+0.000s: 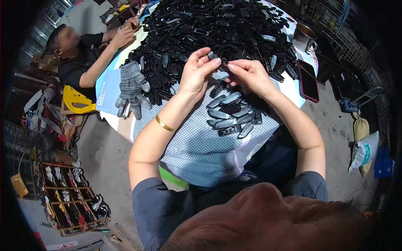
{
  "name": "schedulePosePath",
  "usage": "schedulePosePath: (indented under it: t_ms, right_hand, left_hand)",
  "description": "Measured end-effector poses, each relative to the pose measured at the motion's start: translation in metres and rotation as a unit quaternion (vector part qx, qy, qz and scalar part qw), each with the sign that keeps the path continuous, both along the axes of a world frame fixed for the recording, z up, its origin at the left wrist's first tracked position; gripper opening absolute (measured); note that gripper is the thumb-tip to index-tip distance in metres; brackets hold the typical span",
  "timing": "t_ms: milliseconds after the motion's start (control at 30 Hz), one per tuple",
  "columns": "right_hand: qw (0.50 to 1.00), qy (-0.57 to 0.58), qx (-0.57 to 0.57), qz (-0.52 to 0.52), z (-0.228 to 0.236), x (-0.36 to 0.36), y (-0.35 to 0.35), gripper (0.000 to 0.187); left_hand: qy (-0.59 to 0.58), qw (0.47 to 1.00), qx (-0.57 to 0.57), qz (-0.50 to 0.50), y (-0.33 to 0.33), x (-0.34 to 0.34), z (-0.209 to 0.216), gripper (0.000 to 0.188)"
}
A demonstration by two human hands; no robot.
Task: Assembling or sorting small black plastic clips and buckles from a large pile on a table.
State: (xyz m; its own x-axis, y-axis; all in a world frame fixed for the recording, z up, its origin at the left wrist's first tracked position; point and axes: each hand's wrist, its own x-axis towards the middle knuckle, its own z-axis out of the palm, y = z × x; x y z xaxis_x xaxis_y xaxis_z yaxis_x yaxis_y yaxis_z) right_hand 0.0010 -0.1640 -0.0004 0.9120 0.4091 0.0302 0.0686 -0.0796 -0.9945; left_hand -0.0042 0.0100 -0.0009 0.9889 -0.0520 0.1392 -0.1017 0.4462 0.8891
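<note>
My left hand (197, 72) and my right hand (252, 76) meet over the near edge of a large heap, fingertips closed on a small black plastic part (224, 65). A greyish end rises by my left thumb; whether this is one part or two pressed together, I cannot tell. Just below my hands lies a small group of black-and-grey elongated plastic parts (230, 113), on a patterned grey-blue cloth (197, 144). Beyond my hands spreads the heap of similar black parts (217, 29). A gold bangle (165, 124) circles my left wrist.
Left of my forearm lies a grey knit glove (133, 85) on a blue printed sheet (106, 94). A phone (307, 79) and a metal mug (304, 37) sit at the right table edge. Another person (79, 54) works at the far left, beside a yellow plastic stool (75, 100).
</note>
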Motion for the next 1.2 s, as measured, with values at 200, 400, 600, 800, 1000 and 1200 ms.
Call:
schedulePosePath:
  t_ms: [200,400,600,800,1000,1200]
  right_hand:
    - [0.994,-0.019,0.101,-0.027,0.003,0.001,0.001,0.026]
    - [0.990,-0.123,0.033,-0.053,0.000,-0.002,0.006,0.022]
    - [0.915,-0.377,-0.043,-0.138,-0.008,-0.005,0.013,0.018]
    - [0.995,-0.100,0.005,0.024,-0.004,-0.005,0.008,0.028]
    - [0.918,-0.369,-0.134,-0.055,-0.005,-0.011,0.009,0.021]
    - [0.870,-0.455,-0.177,-0.070,-0.005,-0.009,0.005,0.022]
  left_hand:
    - [-0.055,0.993,0.081,-0.059,0.002,-0.001,-0.001,0.038]
    - [-0.068,0.992,0.102,-0.043,0.001,-0.002,-0.001,0.036]
    - [-0.054,0.998,0.036,-0.028,-0.007,-0.008,0.001,0.037]
    - [-0.048,0.993,0.046,-0.099,0.002,-0.004,0.006,0.030]
    - [-0.094,0.984,0.071,-0.130,0.004,-0.006,0.010,0.023]
    - [-0.109,0.979,0.108,-0.131,0.007,-0.005,0.006,0.026]
